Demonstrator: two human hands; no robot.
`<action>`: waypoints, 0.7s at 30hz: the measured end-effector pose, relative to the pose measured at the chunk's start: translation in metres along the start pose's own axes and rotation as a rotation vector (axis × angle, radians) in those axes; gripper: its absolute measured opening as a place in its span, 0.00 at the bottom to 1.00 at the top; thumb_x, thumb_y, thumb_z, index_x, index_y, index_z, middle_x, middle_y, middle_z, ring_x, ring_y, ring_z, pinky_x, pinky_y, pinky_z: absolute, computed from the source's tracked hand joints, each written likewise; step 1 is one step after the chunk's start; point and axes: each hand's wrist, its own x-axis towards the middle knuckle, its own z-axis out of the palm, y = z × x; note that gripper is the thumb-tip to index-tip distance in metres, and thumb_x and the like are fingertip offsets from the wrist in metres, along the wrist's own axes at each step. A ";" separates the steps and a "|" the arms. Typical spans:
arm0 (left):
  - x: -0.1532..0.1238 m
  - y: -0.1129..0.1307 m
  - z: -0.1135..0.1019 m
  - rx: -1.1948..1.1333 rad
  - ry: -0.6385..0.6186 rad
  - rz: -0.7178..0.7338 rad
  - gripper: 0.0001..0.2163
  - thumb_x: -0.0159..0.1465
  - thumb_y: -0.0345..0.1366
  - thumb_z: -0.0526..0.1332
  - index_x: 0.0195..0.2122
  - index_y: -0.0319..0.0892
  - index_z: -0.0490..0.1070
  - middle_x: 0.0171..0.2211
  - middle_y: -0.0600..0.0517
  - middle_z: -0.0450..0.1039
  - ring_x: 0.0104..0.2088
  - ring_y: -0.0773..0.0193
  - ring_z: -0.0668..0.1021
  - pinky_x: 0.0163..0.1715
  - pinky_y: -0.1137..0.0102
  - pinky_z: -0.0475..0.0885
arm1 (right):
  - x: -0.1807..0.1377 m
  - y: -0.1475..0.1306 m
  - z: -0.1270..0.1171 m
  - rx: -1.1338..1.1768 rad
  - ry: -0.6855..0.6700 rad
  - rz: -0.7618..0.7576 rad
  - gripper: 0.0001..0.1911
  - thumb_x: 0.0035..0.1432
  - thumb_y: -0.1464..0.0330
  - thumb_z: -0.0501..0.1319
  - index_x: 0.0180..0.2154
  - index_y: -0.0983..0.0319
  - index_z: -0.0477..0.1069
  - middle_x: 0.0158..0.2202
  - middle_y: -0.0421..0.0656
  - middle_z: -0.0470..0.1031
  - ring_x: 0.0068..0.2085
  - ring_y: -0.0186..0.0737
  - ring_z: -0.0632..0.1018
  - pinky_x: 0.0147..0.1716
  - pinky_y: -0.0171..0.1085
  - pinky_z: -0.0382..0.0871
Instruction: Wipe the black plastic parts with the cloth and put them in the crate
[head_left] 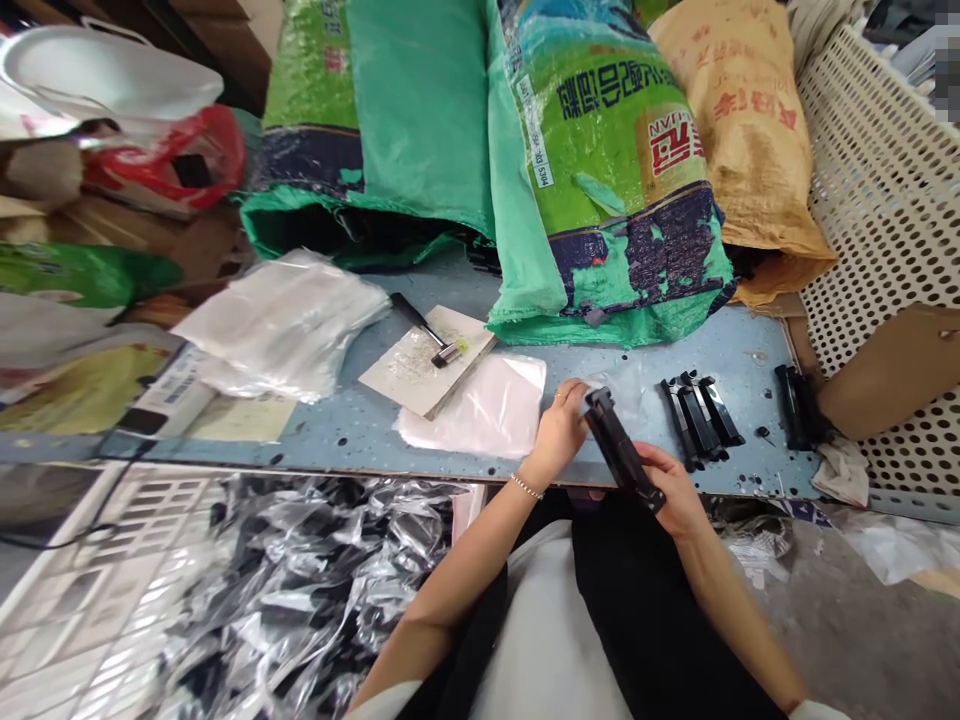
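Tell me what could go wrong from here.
The black part is held right by the table's front edge in this view; if the right hand's grip slipped, it might fall off.
The right hand could also nudge the loose black pieces beside it.
The hammer, its handle overhanging the board, might get knocked.

left hand (pixel 561 430) partly hidden, green sacks (pixel 420 100) cropped above

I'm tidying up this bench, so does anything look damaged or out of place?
The middle sack looks damaged: its print is flaked and peeling near the lower edge, with plain green showing through.
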 end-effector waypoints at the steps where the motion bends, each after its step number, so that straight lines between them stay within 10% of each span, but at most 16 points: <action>1: 0.001 -0.002 -0.002 -0.011 0.000 0.043 0.23 0.62 0.23 0.59 0.58 0.43 0.68 0.61 0.40 0.68 0.61 0.48 0.74 0.60 0.53 0.73 | -0.002 -0.001 0.001 0.082 -0.063 0.092 0.17 0.43 0.67 0.74 0.39 0.58 0.83 0.35 0.41 0.84 0.31 0.39 0.81 0.31 0.37 0.78; 9: -0.004 0.001 -0.018 0.206 0.050 0.362 0.34 0.67 0.21 0.52 0.73 0.46 0.47 0.68 0.39 0.62 0.67 0.52 0.69 0.63 0.57 0.72 | 0.013 0.008 0.000 0.446 -0.037 0.285 0.10 0.49 0.76 0.72 0.35 0.61 0.78 0.31 0.38 0.82 0.33 0.36 0.82 0.36 0.34 0.80; 15: -0.034 0.022 -0.016 0.260 -0.279 0.651 0.38 0.70 0.24 0.52 0.75 0.48 0.31 0.69 0.39 0.61 0.64 0.53 0.73 0.58 0.58 0.77 | 0.028 0.002 0.019 0.335 0.092 -0.061 0.11 0.50 0.72 0.71 0.36 0.59 0.73 0.34 0.36 0.79 0.37 0.35 0.80 0.40 0.34 0.77; 18: -0.041 0.037 -0.025 0.151 -0.274 0.598 0.37 0.69 0.27 0.56 0.75 0.46 0.39 0.67 0.38 0.64 0.65 0.51 0.72 0.59 0.57 0.76 | 0.013 0.001 0.041 0.024 0.158 -0.287 0.15 0.56 0.67 0.69 0.44 0.56 0.71 0.40 0.37 0.78 0.40 0.35 0.79 0.43 0.35 0.75; 21: -0.055 0.058 -0.070 0.020 -0.116 0.455 0.24 0.69 0.29 0.58 0.66 0.50 0.64 0.57 0.44 0.76 0.56 0.55 0.79 0.54 0.59 0.79 | -0.009 -0.011 0.048 -0.363 -0.160 -0.391 0.13 0.66 0.63 0.62 0.50 0.56 0.72 0.44 0.42 0.79 0.43 0.39 0.79 0.45 0.39 0.75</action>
